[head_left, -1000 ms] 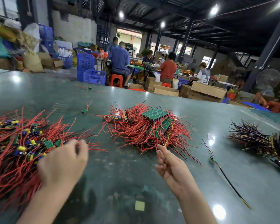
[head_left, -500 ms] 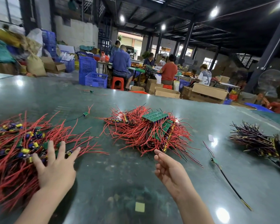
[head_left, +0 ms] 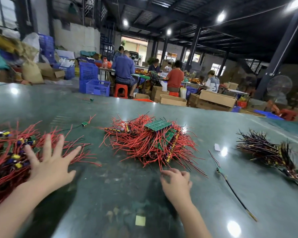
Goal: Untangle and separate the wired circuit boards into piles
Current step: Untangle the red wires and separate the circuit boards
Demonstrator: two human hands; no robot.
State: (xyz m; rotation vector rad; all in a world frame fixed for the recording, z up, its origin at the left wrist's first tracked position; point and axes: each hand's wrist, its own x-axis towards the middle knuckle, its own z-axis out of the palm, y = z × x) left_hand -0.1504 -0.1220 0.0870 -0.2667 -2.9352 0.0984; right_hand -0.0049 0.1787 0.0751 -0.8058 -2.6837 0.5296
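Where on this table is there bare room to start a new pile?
Bare table lies between the left hand and right hand, near a small yellow square. The far table behind the middle red pile is mostly open. The left pile side is crowded.

Glossy green table (head_left: 110,194) with three wired-board piles: left (head_left: 9,158), middle (head_left: 153,143), dark right (head_left: 268,152).

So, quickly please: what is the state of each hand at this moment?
Left hand: open, fingers spread, resting on the left wire pile, holding nothing.
Right hand: fingers curled at the near edge of the middle wire pile; whether it grips a wire cannot be told.
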